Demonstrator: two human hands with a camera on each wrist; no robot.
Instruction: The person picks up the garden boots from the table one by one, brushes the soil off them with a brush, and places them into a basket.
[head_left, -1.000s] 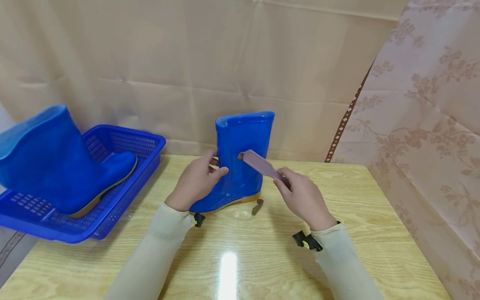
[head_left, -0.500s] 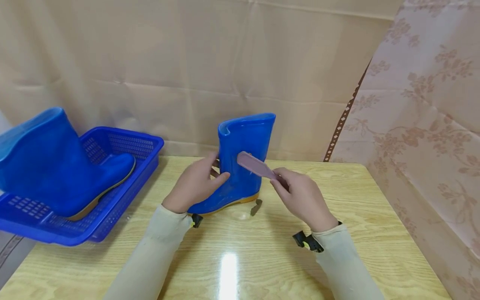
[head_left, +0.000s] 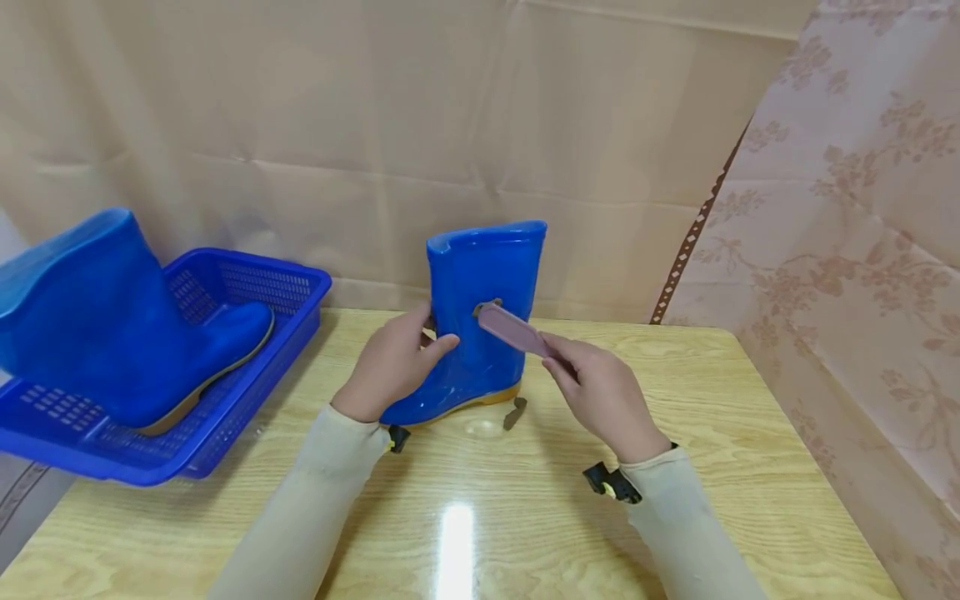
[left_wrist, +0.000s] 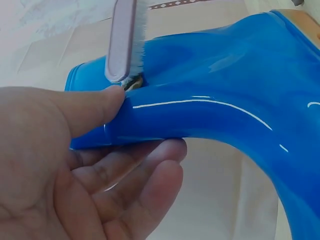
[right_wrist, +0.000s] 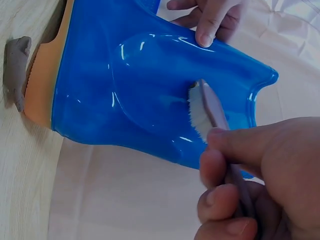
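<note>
A blue rain boot (head_left: 480, 350) with a yellow-orange sole stands upright on the table, its toe to the left. My left hand (head_left: 393, 362) holds the front of its shaft, thumb on the near side and fingers behind. In my right hand (head_left: 603, 387) is a mauve scrubbing brush (head_left: 513, 329), gripped by the handle. The white bristles (right_wrist: 200, 112) touch the shaft beside a small brown patch of dirt (left_wrist: 134, 82), partly covered by the brush head. By the heel lies a grey-brown lump (head_left: 515, 413) on the tabletop.
At the left, a blue plastic basket (head_left: 288, 279) holds a second blue rain boot (head_left: 105, 333). Beige cloth (head_left: 360, 150) hangs behind the wooden table (head_left: 525, 517), and a floral cloth (head_left: 862, 217) hangs at the right.
The brush has moved slightly back and forth across the boot's shaft. The shaft tilted a little at half a second ago and now stands straighter. Both hands keep their holds.
</note>
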